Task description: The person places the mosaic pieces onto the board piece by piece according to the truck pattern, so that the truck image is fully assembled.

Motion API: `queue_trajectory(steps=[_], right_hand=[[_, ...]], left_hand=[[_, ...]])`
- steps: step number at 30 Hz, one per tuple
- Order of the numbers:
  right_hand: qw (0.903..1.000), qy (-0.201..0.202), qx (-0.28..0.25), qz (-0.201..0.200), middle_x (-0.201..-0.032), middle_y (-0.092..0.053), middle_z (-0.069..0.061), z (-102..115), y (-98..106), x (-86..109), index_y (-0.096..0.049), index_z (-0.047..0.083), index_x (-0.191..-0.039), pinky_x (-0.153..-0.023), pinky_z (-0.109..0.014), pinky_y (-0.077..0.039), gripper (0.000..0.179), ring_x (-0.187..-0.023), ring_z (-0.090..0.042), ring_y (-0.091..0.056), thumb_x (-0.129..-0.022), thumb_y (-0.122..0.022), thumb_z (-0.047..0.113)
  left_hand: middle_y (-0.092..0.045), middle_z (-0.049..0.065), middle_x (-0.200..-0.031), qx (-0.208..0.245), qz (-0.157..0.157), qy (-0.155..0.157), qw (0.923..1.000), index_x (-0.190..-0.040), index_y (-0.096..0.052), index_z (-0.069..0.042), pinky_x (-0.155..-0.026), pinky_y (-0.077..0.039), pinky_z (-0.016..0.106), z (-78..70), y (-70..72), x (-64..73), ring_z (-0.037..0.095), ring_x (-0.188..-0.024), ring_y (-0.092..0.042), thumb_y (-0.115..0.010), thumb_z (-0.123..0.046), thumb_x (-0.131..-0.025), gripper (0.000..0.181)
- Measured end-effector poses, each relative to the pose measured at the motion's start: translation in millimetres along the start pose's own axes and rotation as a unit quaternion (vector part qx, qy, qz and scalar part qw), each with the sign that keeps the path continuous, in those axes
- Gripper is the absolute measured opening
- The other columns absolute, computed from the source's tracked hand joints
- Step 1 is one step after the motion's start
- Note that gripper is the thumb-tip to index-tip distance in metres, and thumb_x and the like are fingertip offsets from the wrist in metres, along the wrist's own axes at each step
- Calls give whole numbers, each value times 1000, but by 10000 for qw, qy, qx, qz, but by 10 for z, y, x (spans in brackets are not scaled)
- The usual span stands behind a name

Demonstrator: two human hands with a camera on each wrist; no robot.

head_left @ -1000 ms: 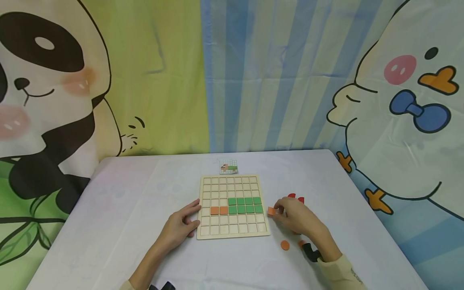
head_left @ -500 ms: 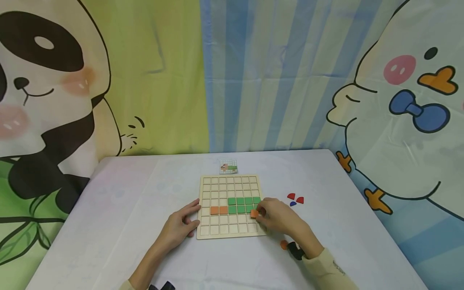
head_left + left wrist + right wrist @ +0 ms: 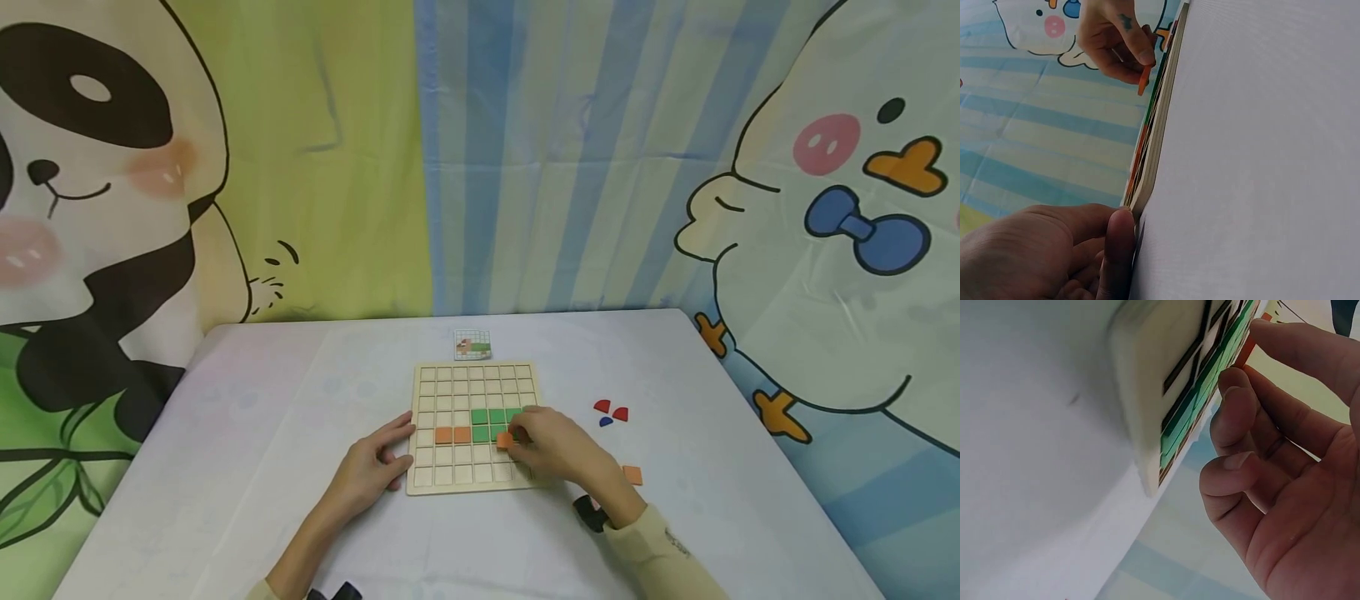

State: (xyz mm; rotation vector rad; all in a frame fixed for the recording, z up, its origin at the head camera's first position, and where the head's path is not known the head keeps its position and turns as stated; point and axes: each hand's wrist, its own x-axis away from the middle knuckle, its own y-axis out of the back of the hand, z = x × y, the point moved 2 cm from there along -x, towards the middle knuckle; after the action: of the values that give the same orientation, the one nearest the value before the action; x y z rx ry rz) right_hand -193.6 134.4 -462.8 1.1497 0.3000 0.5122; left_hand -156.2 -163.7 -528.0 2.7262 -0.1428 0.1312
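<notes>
A pale wooden grid board (image 3: 442,387) lies on the table, with two orange square tiles (image 3: 453,435) side by side in its cells and a block of green tiles (image 3: 480,425) to their right. My left hand (image 3: 371,462) rests against the board's left edge, index finger and thumb apart along it. Above the green tiles my right hand (image 3: 558,446) pinches an orange square tile (image 3: 504,440) between thumb and fingers. In the left wrist view that orange tile (image 3: 1144,80) is held tilted, off the board. The right hand hides some green tiles.
Red quarter pieces (image 3: 620,413) and a blue piece (image 3: 606,422) lie right of the board. Another orange tile (image 3: 632,475) shows beside the right wrist. A small printed pattern card (image 3: 472,345) lies behind the board on the white table (image 3: 262,400).
My right hand has carried the orange tile leftward from beside the board to over the green tiles. The loose pieces on the right have come into view. My left hand stays put.
</notes>
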Motion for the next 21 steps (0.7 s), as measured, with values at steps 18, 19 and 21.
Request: queue_trajectory(steps=[18, 19, 21], right_hand=[[9997, 180, -48, 143, -88, -67, 2, 303, -89, -262, -77, 10, -110, -66, -22, -47, 19, -75, -9, -53, -96, -78, 24], [9997, 205, -47, 147, -87, -66, 2, 319, -91, -275, -77, 10, -109, -65, -22, -46, 19, -74, -9, -52, -96, -78, 24], [9996, 258, -24, 125, -88, -67, 1, 349, -89, -297, -77, 9, -109, -65, -22, -46, 19, -74, -8, -53, -96, -78, 24]], left_hand=[[-47, -5, -168, 32, 27, -35, 10000, -149, -61, -8, -52, -50, 24, 8, 12, -3, 13, -58, -58, -76, -3, -94, 57], [-47, -5, -168, 32, 36, -34, 10000, -149, -61, -8, -52, -50, 24, 8, 13, -4, 13, -58, -59, -76, -3, -94, 57], [-47, -5, -167, 24, 52, -37, 10000, -149, -61, -8, -53, -50, 24, 6, 12, -10, 13, -58, -59, -76, -3, -95, 57]])
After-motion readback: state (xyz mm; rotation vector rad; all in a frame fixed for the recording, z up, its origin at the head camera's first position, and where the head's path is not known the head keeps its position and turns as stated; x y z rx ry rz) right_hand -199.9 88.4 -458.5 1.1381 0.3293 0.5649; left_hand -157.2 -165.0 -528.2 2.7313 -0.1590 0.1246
